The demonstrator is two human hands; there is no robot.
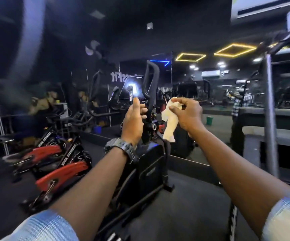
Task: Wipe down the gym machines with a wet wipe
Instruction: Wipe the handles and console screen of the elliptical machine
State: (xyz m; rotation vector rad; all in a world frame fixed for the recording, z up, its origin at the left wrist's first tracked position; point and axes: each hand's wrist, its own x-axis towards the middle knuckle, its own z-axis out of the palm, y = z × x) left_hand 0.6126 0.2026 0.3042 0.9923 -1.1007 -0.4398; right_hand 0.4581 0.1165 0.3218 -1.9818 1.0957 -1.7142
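Left hand (133,117) grips the machine's handlebar (149,94) mid-frame, right hand (186,112) pinches the wipe (170,124) just right of it. Wipe looks soft and floppy, so I'd bunch it up into the palm before rubbing.

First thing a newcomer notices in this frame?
Centre frame, the right hand pinches a pale wipe that hangs beside the black machine, while the left hand grips the machine's upright, thumb up by the lit console. Lower left, two red bikes stand out; yellow diamond lights glow upper right.
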